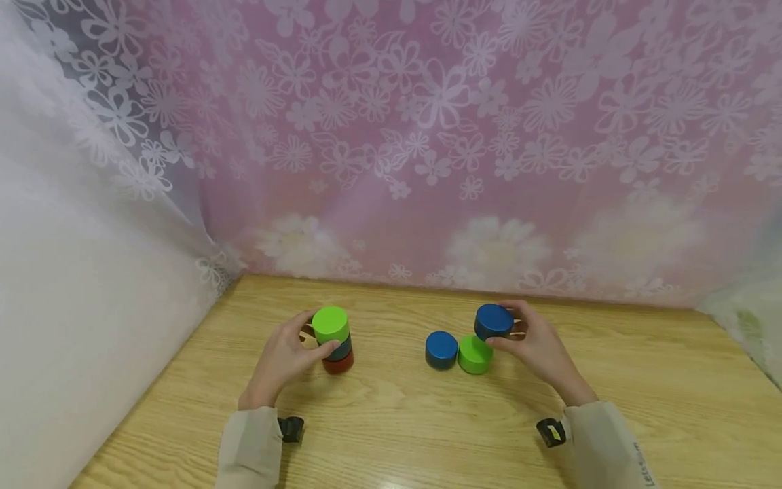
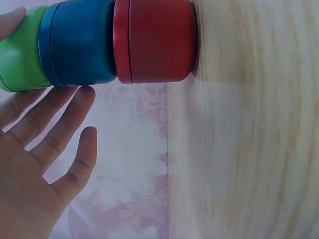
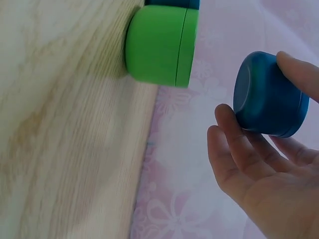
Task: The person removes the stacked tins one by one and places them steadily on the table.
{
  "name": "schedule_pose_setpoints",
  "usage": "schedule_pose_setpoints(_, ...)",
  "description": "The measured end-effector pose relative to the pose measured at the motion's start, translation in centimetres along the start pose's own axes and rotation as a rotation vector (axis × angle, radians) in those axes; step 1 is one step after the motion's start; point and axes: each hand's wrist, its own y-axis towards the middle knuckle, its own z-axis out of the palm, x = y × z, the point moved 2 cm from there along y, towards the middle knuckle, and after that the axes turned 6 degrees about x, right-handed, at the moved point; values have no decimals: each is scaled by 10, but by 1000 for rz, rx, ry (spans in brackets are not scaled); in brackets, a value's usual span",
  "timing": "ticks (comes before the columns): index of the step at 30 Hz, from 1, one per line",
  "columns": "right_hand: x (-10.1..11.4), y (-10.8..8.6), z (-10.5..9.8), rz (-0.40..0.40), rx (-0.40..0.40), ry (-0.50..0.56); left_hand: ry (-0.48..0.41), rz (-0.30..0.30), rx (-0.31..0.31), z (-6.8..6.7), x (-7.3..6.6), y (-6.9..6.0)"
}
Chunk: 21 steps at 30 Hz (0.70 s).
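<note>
On the left of the table, a stack has a red round tin (image 1: 339,363) at the bottom, a blue tin (image 2: 82,42) in the middle and a green tin (image 1: 330,323) on top. My left hand (image 1: 286,353) grips the stack's upper part, thumb on the near side, fingers around the green tin and the blue one's edge. My right hand (image 1: 544,350) holds a second blue tin (image 3: 271,94) between thumb and fingers, raised above a green tin (image 3: 159,46) and apart from it. Beside that green tin stands another blue tin (image 1: 441,350) on the table.
The wooden table (image 1: 391,421) meets a pink flowered curtain (image 1: 391,170) at its back edge. White cloth (image 1: 91,272) hangs along the left side. Black wrist cameras stick out from both sleeves, the left camera (image 1: 291,429) and the right camera (image 1: 552,432).
</note>
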Motion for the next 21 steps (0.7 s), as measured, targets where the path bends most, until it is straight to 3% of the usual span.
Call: schedule_pose_setpoints(21,-23,-8,-14,3,54,-73,1,-9,6,0,1,0)
